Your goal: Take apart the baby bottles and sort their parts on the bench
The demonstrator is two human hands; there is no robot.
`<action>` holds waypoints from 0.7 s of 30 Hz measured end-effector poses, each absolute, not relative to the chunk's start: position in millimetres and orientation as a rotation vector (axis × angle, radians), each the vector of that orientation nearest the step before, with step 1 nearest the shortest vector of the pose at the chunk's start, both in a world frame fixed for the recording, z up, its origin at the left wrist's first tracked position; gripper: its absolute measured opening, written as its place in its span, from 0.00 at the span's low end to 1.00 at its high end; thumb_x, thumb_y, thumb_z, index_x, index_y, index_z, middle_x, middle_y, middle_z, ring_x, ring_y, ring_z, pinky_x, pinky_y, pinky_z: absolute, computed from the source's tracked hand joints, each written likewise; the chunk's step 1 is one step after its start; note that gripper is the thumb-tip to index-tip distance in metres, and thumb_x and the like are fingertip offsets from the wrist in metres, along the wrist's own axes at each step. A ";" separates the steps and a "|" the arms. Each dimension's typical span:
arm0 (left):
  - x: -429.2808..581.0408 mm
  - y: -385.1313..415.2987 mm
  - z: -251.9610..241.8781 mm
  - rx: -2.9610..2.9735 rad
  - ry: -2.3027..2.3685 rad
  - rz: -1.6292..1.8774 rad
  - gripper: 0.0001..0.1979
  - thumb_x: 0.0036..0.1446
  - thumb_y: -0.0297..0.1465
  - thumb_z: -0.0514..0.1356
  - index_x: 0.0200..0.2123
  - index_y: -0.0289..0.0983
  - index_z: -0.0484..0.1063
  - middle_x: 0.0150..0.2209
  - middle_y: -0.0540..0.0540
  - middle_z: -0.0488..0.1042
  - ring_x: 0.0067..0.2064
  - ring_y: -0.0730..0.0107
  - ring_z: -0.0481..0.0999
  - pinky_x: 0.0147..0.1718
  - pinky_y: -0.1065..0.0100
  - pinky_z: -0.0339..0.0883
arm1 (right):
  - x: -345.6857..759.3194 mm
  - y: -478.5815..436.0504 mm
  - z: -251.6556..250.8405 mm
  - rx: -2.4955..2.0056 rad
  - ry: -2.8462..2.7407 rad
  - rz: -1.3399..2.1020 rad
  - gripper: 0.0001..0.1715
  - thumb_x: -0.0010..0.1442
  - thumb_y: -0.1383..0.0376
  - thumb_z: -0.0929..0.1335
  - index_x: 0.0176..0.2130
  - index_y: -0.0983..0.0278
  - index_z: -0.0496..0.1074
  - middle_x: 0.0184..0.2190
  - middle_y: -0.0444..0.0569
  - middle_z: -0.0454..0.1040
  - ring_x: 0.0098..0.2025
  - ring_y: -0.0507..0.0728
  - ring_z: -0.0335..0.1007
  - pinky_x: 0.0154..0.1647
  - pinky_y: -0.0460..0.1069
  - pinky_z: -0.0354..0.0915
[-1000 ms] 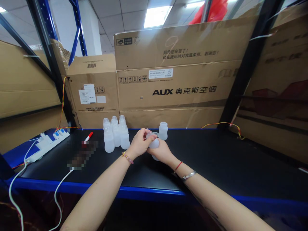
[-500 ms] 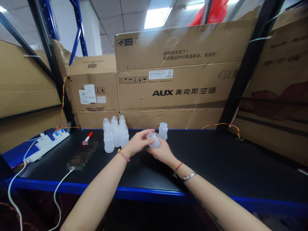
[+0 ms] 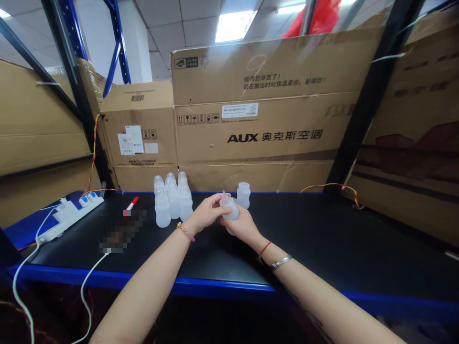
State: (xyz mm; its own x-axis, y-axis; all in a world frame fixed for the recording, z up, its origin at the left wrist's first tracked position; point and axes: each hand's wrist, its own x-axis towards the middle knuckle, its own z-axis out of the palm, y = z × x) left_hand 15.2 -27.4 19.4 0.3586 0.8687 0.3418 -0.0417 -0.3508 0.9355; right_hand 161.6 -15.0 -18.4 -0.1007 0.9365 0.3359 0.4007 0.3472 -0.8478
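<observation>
My right hand [image 3: 242, 225] grips a frosted plastic bottle [image 3: 230, 209] above the black tabletop, its lower end hidden behind my fingers. My left hand [image 3: 204, 212] comes in from the left, with its fingertips against the bottle's upper side. Just behind my hands, another frosted bottle [image 3: 243, 195] stands upright, apart from them. To the left of my left hand, a tight group of 3 similar bottles [image 3: 173, 198] stands upright, with the nearest one [image 3: 162, 210] at the front.
A red-capped marker [image 3: 131, 203] and a pixelated blurred patch [image 3: 122, 231] lie on the black table [image 3: 322, 229], which has a blue front edge. A white power strip [image 3: 71, 220] with cables sits at the left. Large cardboard boxes [image 3: 258, 134] stand behind the table.
My left hand has drawn back from over the bottle's top, leaving more of the bottle showing. The bottle sits slightly higher in my right hand. The other bottles have not moved.
</observation>
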 end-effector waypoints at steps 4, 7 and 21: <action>13.6 -24.7 18.8 1.561 0.663 1.190 0.29 0.45 0.32 0.72 0.52 0.34 0.74 0.50 0.39 0.77 0.53 0.58 0.75 0.56 0.57 0.64 | 161.8 -12.7 -20.3 -1.195 -1.648 0.704 0.13 0.42 0.62 0.71 0.32 0.64 0.74 0.27 0.47 0.77 0.28 0.56 0.72 0.27 0.48 0.64; 16.5 -25.7 15.5 1.639 0.745 1.242 0.30 0.47 0.33 0.71 0.55 0.35 0.71 0.49 0.39 0.76 0.49 0.61 0.76 0.53 0.58 0.68 | 161.9 -13.5 -20.5 -1.150 -1.707 0.685 0.13 0.44 0.63 0.71 0.33 0.63 0.76 0.28 0.47 0.78 0.31 0.57 0.74 0.32 0.49 0.67; 15.0 -24.9 16.8 1.685 0.707 1.219 0.31 0.52 0.35 0.69 0.58 0.36 0.69 0.54 0.38 0.74 0.54 0.58 0.74 0.56 0.57 0.66 | 161.4 -9.4 -24.8 -1.150 -1.694 0.701 0.14 0.44 0.62 0.73 0.34 0.63 0.77 0.29 0.47 0.79 0.32 0.58 0.74 0.34 0.49 0.68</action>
